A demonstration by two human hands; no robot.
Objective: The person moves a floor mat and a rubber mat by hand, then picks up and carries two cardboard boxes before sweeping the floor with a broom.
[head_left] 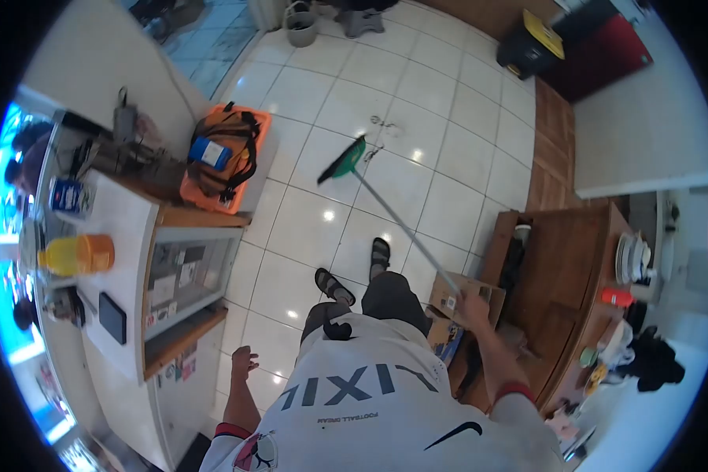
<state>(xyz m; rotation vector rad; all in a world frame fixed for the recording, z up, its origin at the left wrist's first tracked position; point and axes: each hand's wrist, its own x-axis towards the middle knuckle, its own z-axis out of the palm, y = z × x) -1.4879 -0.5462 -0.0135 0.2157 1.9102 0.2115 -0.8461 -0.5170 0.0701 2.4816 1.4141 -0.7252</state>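
Observation:
My right hand (472, 309) is wrapped round the upper end of the grey handle of a broom (405, 228). The broom's green head with dark bristles (344, 161) rests on the white tiled floor ahead of my feet. Just to the right of the head lie small dark bits of dirt (374, 153), and a second patch of dirt (381, 122) is a little farther off. My left hand (245, 360) hangs by my side near the counter, its fingers loosely bent and apart, with nothing in it.
A white counter (126, 212) with bottles stands at left. Beside it, an orange crate (259, 149) carries a brown tool bag (228, 165). A wooden cabinet (562, 283) and cardboard boxes (480, 299) are at right. A black and yellow bin (531, 46) and a grey bucket (300, 30) stand farther off.

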